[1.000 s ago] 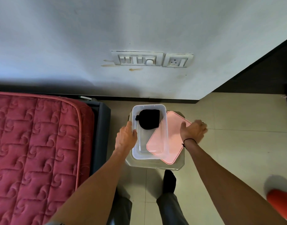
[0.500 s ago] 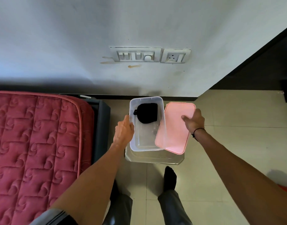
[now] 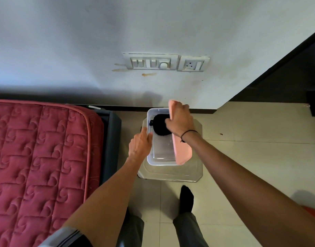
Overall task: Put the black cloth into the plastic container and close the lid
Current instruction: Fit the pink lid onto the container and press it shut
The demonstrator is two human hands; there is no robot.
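Pale floor tiles (image 3: 242, 157) carry a low stool (image 3: 171, 172), and on it sits the clear plastic container (image 3: 150, 157) with the black cloth (image 3: 159, 126) at its far end. Over its right side the pink lid (image 3: 182, 153) stands on edge (tilted, not seated), gripped near the top by the right hand (image 3: 180, 120). The left hand (image 3: 139, 144), fingers together, presses the container's left wall beside the red mattress (image 3: 41, 157).

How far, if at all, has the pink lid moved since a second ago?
Yes. The pink lid, gripped by the right hand, has tipped up on edge along the container's right rim; earlier it lay flatter, to the right.
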